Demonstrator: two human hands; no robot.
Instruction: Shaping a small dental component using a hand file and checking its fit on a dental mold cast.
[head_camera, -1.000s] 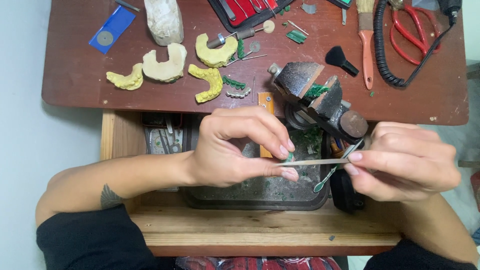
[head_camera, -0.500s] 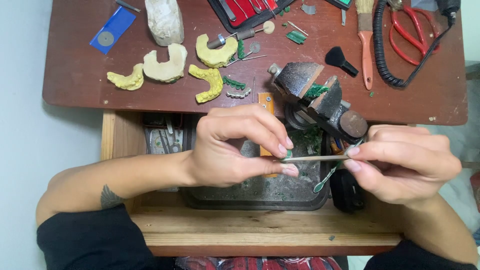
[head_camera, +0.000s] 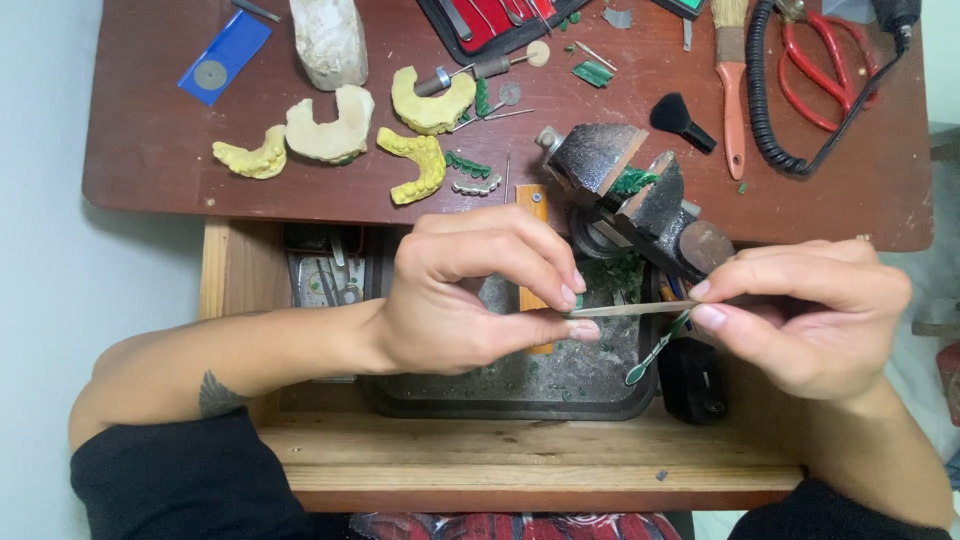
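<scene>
Metal strip (head_camera: 632, 309), thin and flat, spans level between both hands over the dark tray (head_camera: 600, 408). Left hand (head_camera: 470, 295) pinches its left end, thumb and fingers (head_camera: 568, 290) closed on it (something small and green may sit at that pinch, too tiny to confirm). Right hand (head_camera: 805, 310) pinches the right end, thumb under, index on top, and also carries a green-tipped tool (head_camera: 657, 348) angling down toward the tray. Tray sits in an open wooden drawer (head_camera: 500, 455) below the red-brown surface (head_camera: 150, 150). Small vise (head_camera: 625, 190) stands just behind the strip, green bits in its grip. Yellow dental casts (head_camera: 330, 130) lie well apart, upper left. Brush (head_camera: 732, 75), red scissors (head_camera: 815, 60) upper right.
</scene>
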